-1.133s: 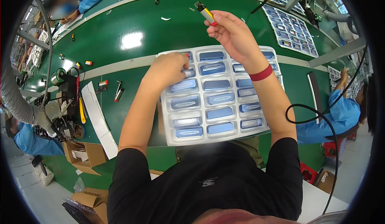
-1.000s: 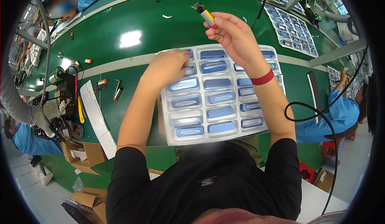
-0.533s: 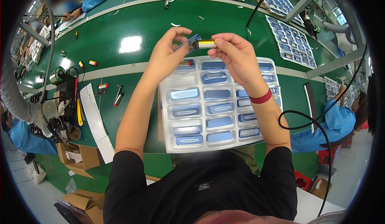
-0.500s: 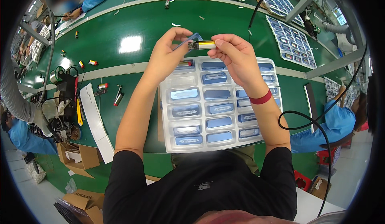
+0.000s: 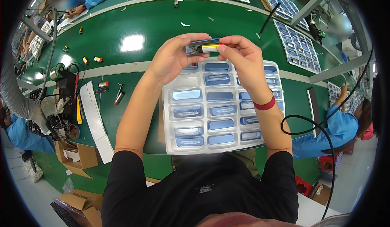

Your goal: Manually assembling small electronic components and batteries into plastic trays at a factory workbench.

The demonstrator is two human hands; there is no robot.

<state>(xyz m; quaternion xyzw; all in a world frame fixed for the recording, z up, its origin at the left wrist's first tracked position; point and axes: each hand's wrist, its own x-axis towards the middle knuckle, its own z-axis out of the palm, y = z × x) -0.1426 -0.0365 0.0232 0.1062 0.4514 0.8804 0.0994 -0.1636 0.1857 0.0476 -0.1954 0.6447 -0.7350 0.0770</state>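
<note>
Above the far edge of a white plastic tray [image 5: 181, 82], my left hand [image 5: 168, 60] grips a blue rectangular casing [image 5: 189, 49], thumb below and fingers above. My right hand [image 5: 245, 58] pinches the right end of a battery [image 5: 210, 47] with a yellow and silver body and a small circuit board on its left end. The battery lies along the casing's open side, overlapping it; how deep it sits inside I cannot tell. Below both hands, the tray's compartments hold several blue casings [image 5: 219, 93], and one at the upper left bears no casing.
Loose batteries [image 5: 98, 59] and a yellow-handled cutter [image 5: 79, 111] lie to the left, beside a white strip [image 5: 95, 121]. More filled trays [image 5: 298, 46] stand at the back right. A black cable [image 5: 300, 132] loops past my right arm. Co-workers in blue sit at both sides.
My left hand has turned the blue casing level, and the battery's board end now overlaps it. Earlier the casing was tilted behind the battery.
</note>
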